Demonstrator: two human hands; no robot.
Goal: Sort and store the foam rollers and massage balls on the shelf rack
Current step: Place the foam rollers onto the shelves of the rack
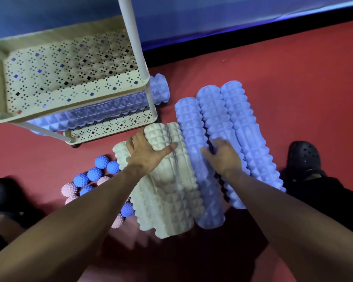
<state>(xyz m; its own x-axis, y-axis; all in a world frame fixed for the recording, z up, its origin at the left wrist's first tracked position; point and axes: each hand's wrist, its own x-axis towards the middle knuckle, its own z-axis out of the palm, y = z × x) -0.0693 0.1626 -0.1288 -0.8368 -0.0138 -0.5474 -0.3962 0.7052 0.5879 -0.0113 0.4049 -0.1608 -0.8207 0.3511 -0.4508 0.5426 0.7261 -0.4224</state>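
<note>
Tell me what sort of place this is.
Probably a gym or fitness studio storage corner. Ridged foam rollers lie in a row on a red floor, spiky massage balls are heaped beside them, and a perforated shelf rack already holds one roller.

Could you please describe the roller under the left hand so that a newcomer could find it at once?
Start at the cream shelf rack. On the red floor just in front of it lie rollers side by side. The left hand grips the white roller; its right-hand neighbours are purple.
</note>
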